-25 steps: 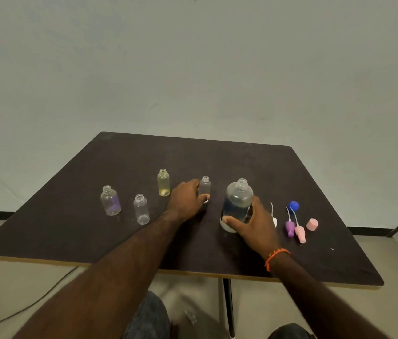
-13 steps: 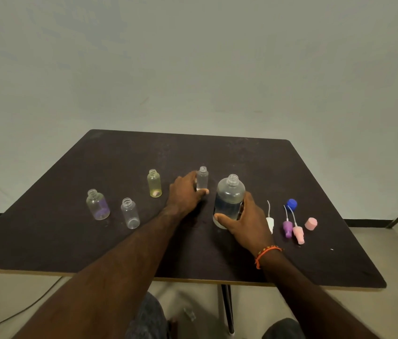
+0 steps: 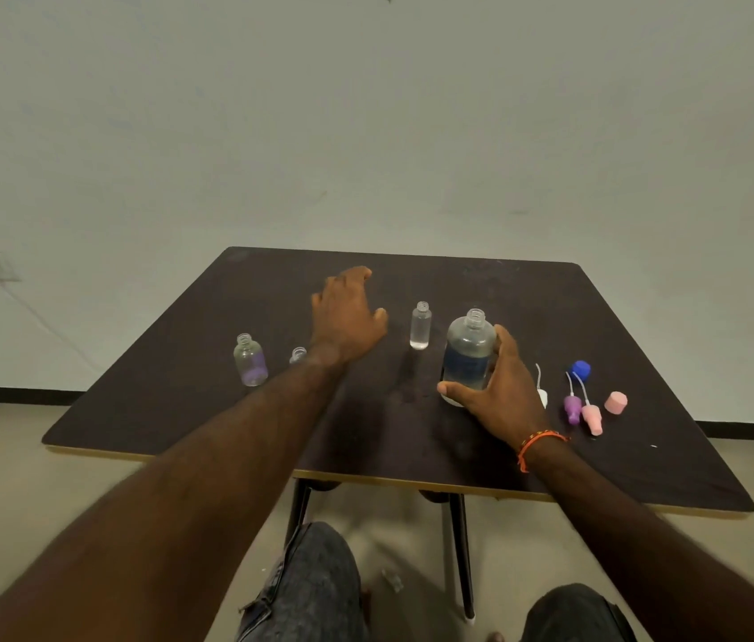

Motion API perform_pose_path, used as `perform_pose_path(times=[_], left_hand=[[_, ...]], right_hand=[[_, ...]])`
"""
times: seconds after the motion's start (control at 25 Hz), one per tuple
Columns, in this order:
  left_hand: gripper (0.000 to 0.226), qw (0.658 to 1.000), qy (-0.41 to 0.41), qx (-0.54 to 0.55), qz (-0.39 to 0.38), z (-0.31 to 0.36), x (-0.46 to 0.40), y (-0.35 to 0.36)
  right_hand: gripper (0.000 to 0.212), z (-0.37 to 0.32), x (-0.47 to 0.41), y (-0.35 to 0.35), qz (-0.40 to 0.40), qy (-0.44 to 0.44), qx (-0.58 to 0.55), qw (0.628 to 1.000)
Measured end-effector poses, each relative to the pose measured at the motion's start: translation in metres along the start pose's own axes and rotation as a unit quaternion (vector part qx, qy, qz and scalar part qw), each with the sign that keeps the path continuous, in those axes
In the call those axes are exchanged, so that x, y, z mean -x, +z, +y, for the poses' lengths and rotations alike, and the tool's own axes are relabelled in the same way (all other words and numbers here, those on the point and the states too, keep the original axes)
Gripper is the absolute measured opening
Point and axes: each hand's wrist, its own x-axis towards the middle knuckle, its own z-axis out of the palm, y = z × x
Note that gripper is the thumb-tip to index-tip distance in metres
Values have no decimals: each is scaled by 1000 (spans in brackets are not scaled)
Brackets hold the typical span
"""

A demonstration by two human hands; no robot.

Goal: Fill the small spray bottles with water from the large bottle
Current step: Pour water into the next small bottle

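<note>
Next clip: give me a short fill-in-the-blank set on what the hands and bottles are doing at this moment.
1. The right hand wraps its grip round the ____ clear plastic bottle holding water.
2. The left hand, fingers spread, holds ____.
3. The slim clear small bottle stands upright with its neck ____.
4. The round blue cap lies on the dark table to the ____ of the right hand.

Missing words: large; nothing; uncapped; right
</note>
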Motion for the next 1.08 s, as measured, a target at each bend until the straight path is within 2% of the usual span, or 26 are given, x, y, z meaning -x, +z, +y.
perform_pose_path(times=[0.16,0.24,0.32,0.36,0.44,0.48,0.52,0.6,0.68,0.72,0.8,0.96,1.08], left_hand=[[75,980,-126,-110,-111,-24,-21,-24],[78,970,-139,-121,-159,-38,-30,-28],[76,964,-122,-129,-199,-52,-37,-28],[76,961,-108,-139,-214,-58,-39,-27],[78,956,-83,-155,-234,-65,-42,-24],[80,955,-73,-160,-237,-68,-44,-22],[82,955,-65,-166,-238,-70,-45,-21],[83,953,-51,-175,-241,-73,-49,-21],[80,954,-38,-170,-245,-76,-52,-22],[78,955,-34,-165,-245,-77,-52,-23],[73,957,-28,-151,-247,-80,-53,-22],[66,959,-14,-130,-252,-81,-52,-19],[45,961,0,-125,-247,-75,-48,-20]], right_hand=[[125,0,-2,3,11,25,30,999],[121,-10,3,2,111,-2,73,991],[106,-26,13,1,234,-132,123,955],[95,-37,19,3,260,-223,136,930],[73,-59,23,17,210,-358,149,898],[65,-68,20,28,158,-381,156,898],[60,-79,15,39,95,-369,167,909],[63,-91,-5,66,-36,-262,208,942],[73,-93,-34,90,-141,-133,243,950],[74,-92,-47,99,-169,-95,252,948],[69,-92,-66,110,-176,-60,262,947],[66,-85,-76,112,-157,-48,271,949],[62,-79,-65,105,-153,-65,268,949]])
